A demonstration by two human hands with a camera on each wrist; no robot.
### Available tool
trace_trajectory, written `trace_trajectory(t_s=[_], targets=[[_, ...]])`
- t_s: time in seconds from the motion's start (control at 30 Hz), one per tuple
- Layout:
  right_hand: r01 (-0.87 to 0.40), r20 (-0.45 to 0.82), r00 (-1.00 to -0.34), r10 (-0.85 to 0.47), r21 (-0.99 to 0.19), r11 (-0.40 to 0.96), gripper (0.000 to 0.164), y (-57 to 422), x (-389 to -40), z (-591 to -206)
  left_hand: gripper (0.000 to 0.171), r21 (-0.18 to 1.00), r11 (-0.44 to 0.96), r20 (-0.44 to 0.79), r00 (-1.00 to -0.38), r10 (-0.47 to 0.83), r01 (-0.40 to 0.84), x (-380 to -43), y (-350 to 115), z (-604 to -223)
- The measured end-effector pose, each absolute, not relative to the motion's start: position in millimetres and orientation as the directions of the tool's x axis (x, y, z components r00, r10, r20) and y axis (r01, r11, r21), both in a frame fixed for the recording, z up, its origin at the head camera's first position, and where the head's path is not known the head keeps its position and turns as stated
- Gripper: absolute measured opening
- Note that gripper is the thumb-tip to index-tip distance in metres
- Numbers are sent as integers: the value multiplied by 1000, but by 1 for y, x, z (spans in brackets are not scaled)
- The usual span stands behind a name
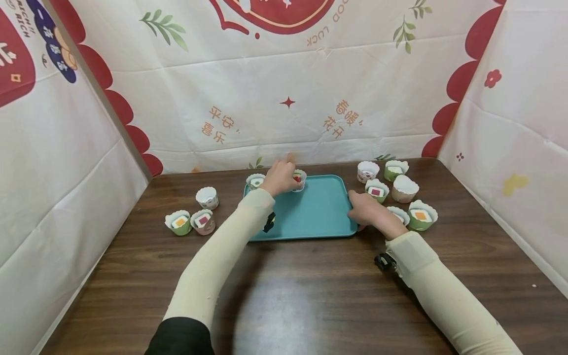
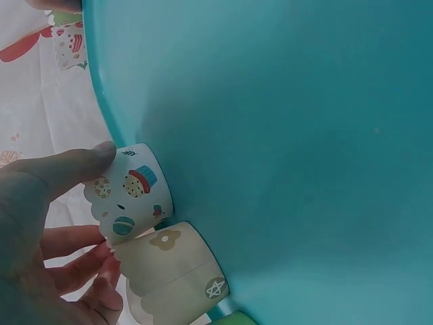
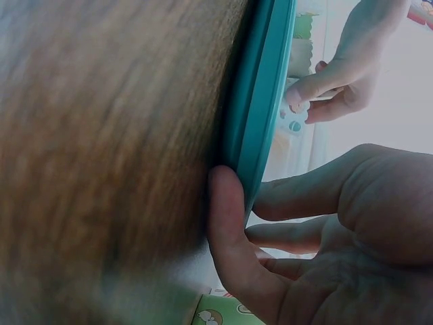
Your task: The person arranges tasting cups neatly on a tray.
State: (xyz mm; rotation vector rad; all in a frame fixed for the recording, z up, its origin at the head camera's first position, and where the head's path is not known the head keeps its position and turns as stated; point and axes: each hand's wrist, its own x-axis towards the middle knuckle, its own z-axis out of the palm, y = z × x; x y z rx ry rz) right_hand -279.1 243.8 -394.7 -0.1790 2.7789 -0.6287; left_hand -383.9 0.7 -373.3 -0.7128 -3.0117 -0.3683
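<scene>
A teal tray (image 1: pixel 310 209) lies on the table. My left hand (image 1: pixel 280 178) reaches over its far side and pinches a white paper baking cup (image 2: pixel 132 193) printed with cupcakes, thumb on one side and fingers at the scalloped rim. Its base rests on the tray. Beside it stands a beige paper cup (image 2: pixel 172 271), with part of a green cup (image 2: pixel 233 318) farther along. My right hand (image 1: pixel 366 209) grips the tray's right edge, its thumb and fingers on opposite sides of the rim in the right wrist view.
Right of the tray stand several paper cups (image 1: pixel 405 189), some holding white and coloured pieces, such as the green cup (image 1: pixel 421 215). To the left are a white cup (image 1: pixel 207 197), a green cup (image 1: pixel 178 223) and a pink cup (image 1: pixel 203 222). A printed cloth (image 1: pixel 275 98) hangs behind the table.
</scene>
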Motion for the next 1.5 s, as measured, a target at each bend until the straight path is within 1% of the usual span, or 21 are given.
trace_trajectory(t_s=[0.03,0.1,0.17,0.2,0.33,0.53,0.67,0.9,1.1,1.23,1.5], targets=[[-56,-249,-951,-181,-440,896,64,244,-279,-395,47,219,872,70,-898,435,439,-384,1,-373],[-60,-245,-952,-184,-439,897,64,244,-280,-395,64,216,876,65,-901,428,432,-383,0,-373],[-65,-243,-951,-188,-438,896,64,244,-281,-396,88,215,879,63,-904,423,426,-383,-1,-373],[-61,-246,-952,-185,-438,897,65,243,-281,-396,96,216,879,66,-904,422,426,-382,-2,-373],[-63,-245,-952,-186,-439,897,65,242,-279,-394,88,247,867,96,-901,422,433,-380,-7,-372],[-70,-238,-953,-188,-430,900,63,244,-278,-394,72,398,814,152,-905,397,424,-371,-17,-368],[-69,-238,-952,-191,-440,895,62,245,-276,-394,68,464,785,181,-911,370,411,-366,-27,-367],[-72,-237,-952,-193,-439,895,61,244,-277,-394,65,537,744,265,-917,299,398,-356,-56,-366],[-72,-233,-952,-196,-456,887,60,243,-276,-393,58,586,719,293,-925,243,375,-345,-87,-363],[-74,-230,-953,-200,-461,884,60,244,-276,-394,54,591,718,321,-924,207,367,-338,-108,-362],[-80,-225,-952,-208,-472,878,59,243,-274,-392,52,651,674,368,-922,120,348,-327,-147,-368]])
